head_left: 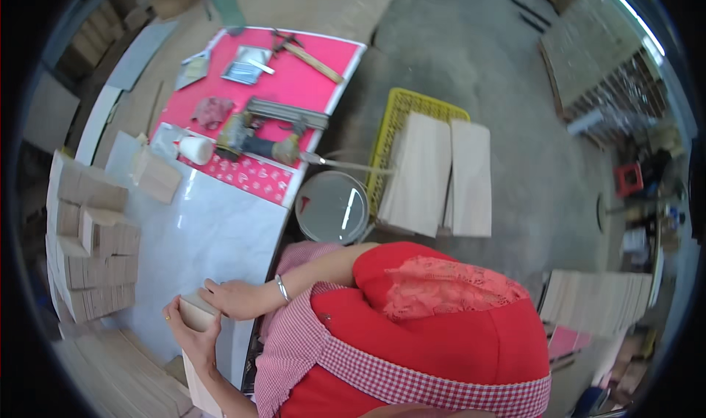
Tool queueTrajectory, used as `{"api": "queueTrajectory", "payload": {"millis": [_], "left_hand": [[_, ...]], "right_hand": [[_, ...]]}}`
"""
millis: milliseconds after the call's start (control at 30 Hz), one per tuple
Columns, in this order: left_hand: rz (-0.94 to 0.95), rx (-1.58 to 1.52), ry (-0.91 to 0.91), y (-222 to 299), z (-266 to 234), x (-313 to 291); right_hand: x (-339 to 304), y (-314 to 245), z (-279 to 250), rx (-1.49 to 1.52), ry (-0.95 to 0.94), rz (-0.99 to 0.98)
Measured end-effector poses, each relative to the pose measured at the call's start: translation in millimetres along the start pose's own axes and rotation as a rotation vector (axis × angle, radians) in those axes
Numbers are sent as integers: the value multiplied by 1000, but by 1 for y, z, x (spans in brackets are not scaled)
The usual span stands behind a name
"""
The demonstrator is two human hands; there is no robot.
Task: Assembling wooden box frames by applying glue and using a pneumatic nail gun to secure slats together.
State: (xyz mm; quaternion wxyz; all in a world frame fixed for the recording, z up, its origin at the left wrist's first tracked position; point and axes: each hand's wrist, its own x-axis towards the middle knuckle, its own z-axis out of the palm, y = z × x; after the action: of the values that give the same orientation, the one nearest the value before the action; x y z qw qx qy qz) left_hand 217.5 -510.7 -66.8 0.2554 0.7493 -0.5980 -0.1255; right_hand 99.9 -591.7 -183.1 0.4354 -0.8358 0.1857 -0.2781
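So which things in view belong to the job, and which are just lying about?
Likely in the job:
wooden piece in the left hand, right hand at its edge
stacked wooden pieces

Untouched, probably just lying about:
hammer
gun-shaped tool
pink cloth
blue-capped bottle

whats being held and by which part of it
The left hand grips a pale wooden piece by its opposite sides; the right hand is at its right edge, but whether it grips cannot be told.
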Motion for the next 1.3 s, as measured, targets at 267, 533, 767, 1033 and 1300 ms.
{"api": "queueTrajectory", "payload": {"millis": [267, 533, 767, 1033, 1300], "left_hand": [[33, 18, -4, -25, 4, 8], [-12, 77, -22, -38, 0, 11], [-48, 56, 31, -90, -5, 13], [146, 97, 262, -141, -26, 15], [-74, 43, -32, -23, 1, 9]], "right_hand": [[-42, 25, -48, -64, 196, -149], [-48, 57, -51, -49, 546, -112], [-47, 65, -54, 30, 501, -162], [-34, 60, -40, 109, 439, -227], [-59, 59, -56, 60, 541, -149]]}}
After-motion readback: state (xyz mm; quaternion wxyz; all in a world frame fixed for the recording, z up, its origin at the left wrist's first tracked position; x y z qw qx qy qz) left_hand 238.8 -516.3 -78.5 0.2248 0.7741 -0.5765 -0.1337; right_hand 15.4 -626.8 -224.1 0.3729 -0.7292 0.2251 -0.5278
